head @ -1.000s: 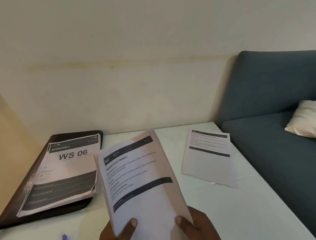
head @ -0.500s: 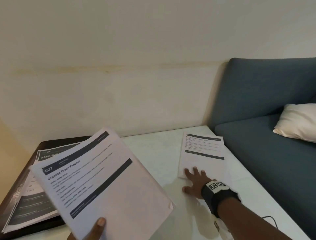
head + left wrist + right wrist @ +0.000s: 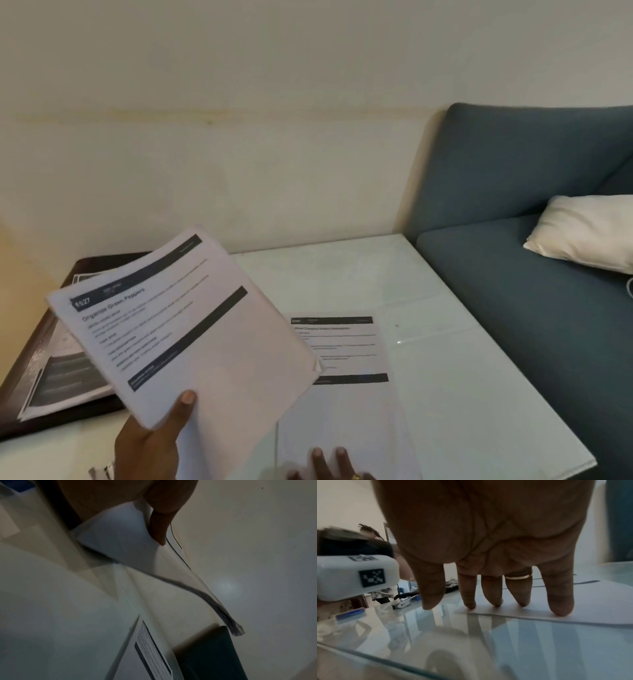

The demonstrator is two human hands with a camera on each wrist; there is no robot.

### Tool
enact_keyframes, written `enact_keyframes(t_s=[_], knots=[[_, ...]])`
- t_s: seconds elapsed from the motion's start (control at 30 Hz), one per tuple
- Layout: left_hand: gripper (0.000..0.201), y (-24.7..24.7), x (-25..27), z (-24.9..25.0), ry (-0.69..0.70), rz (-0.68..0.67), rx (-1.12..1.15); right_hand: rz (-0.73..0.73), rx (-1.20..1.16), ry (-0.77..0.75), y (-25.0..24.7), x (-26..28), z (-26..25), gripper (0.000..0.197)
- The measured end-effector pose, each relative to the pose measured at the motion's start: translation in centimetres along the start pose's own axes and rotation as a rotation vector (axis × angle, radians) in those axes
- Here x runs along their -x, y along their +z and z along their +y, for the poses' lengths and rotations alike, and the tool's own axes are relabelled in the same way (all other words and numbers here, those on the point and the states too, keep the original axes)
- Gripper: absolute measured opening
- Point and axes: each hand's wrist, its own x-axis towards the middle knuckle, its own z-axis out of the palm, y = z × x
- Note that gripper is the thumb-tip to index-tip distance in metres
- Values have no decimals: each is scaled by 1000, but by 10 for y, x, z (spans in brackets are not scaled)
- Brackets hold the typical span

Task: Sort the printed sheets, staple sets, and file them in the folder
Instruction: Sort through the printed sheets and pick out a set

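- Left hand [image 3: 150, 442] clamped on the near corner of the paper stack [image 3: 191, 329], thumb on top, other fingers hidden beneath.
- Stack held tilted above the glass table [image 3: 462, 377], toward 10 o'clock.
- Right hand [image 3: 329, 466] flat and released, grasping nothing. Fingertips [image 3: 493, 597] pressed on the near edge of the single sheet [image 3: 342, 411], thumb down on bare glass just beside it.
- Single sheet flat on the table at 12 o'clock from the right hand, long axis running 6 to 12 o'clock, header bar at the far end.
- Far nearer the right hand than the left. Stack's right corner overhanging the sheet's 9 o'clock edge, raised clear of it.
- Likely next: a drag toward 6 o'clock along that axis, or a page laid on top. Cannot tell which.
- At 9 o'clock, a dark folder [image 3: 102, 263] under more printed pages. At 2 o'clock, a blue sofa [image 3: 513, 291].
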Motion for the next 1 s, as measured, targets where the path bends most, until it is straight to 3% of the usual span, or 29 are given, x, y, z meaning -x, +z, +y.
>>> enact_keyframes(t_s=[0.03,0.07,0.1,0.17,0.2,0.23,0.3,0.37,0.43,0.73,0.83,0.9,1.0], knots=[[40,1,1,4,-26,-9,-30,-428,-153,70,-20,-2,-5,98],[42,-1,-2,4,-33,12,-14,-568,-255,131,-47,-2,-6,108],[42,-3,-5,2,-70,25,35,-330,-210,174,-62,-4,-8,99],[42,-9,-6,4,-69,56,44,-183,-239,118,-86,3,2,47],[41,-8,-6,5,-60,49,34,-132,-390,308,-96,2,12,34],[40,-8,-7,4,-48,31,46,-114,-424,403,-95,-2,25,33],[40,-8,-7,4,-61,17,59,-110,-317,506,-95,-9,43,53],[40,-7,-8,2,-66,34,44,-181,-277,610,-96,-11,52,74],[39,-7,-9,-2,-65,29,44,-238,-282,643,-93,-10,56,80],[41,-4,-6,-6,-17,20,-95,-288,-391,605,-84,-13,67,33],[42,-4,-6,-5,-23,9,-122,-220,-452,595,-84,-15,70,19],[42,-4,-8,-6,-50,2,-108,-176,-626,663,-86,-19,73,20],[40,-2,-10,-6,-104,-22,-95,-216,-858,709,-83,-23,79,42]])
